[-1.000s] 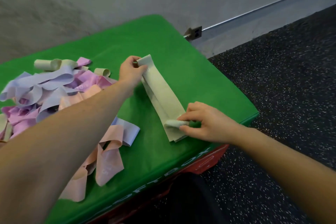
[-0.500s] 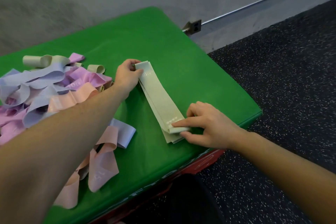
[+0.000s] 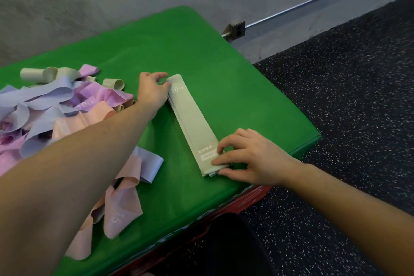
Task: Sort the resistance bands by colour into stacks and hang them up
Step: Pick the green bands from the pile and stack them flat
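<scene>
Pressing both hands, left (image 3: 152,92) and right (image 3: 248,157), fingers spread, on the green stack's (image 3: 192,121) ends.

Both bare forearms reach forward from the bottom of the view, the left one stretched far out, the right one shorter and angled inward. The left hand (image 3: 152,92) lies palm down with its fingers loosely curled and the thumb tip pressing downward. The right hand (image 3: 251,157) is spread, fingertips (image 3: 220,149) pressed flat, thumb extended alongside.
</scene>
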Available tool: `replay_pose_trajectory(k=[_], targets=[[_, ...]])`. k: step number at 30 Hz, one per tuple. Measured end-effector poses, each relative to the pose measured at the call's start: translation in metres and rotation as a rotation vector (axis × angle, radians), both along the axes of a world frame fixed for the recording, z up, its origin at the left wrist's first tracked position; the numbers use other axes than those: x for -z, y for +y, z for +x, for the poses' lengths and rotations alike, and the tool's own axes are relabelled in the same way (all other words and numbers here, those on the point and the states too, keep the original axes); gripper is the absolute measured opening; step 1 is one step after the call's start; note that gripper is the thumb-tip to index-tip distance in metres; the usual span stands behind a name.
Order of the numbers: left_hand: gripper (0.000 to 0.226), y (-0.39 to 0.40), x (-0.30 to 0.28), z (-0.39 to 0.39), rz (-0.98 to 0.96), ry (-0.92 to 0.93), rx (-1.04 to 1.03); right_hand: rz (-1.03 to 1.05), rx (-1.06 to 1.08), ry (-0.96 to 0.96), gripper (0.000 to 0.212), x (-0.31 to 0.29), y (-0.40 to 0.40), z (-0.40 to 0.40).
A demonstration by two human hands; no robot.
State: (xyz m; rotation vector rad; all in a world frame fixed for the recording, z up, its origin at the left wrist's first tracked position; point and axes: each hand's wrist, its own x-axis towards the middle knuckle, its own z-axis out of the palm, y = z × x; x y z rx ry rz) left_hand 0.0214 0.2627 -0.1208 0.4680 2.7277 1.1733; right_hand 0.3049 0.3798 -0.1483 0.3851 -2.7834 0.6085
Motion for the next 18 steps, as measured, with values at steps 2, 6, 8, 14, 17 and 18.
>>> replay_pose_trajectory(k=[2,6,8,14,17,18], targets=[[0.041,0.001,0.000,0.001,-0.018,0.004,-0.010,-0.010,0.009,-0.003,0.026,0.001,-0.001,0.000],[0.041,-0.003,-0.008,0.008,-0.027,0.022,-0.001,-0.053,0.001,-0.014,0.021,-0.004,-0.003,0.002],[0.041,-0.010,-0.014,0.012,-0.024,0.028,0.011,-0.038,0.022,-0.034,0.022,-0.008,-0.005,0.003],[0.025,-0.054,-0.047,0.040,0.008,0.114,0.137,-0.214,0.114,-0.062,0.029,-0.032,-0.025,0.002],[0.014,-0.091,-0.063,0.050,0.007,0.203,0.231,-0.281,0.113,-0.071,0.020,-0.047,-0.043,-0.003],[0.012,-0.106,-0.066,0.053,0.005,0.220,0.258,-0.292,0.112,-0.074,0.016,-0.051,-0.050,-0.005]])
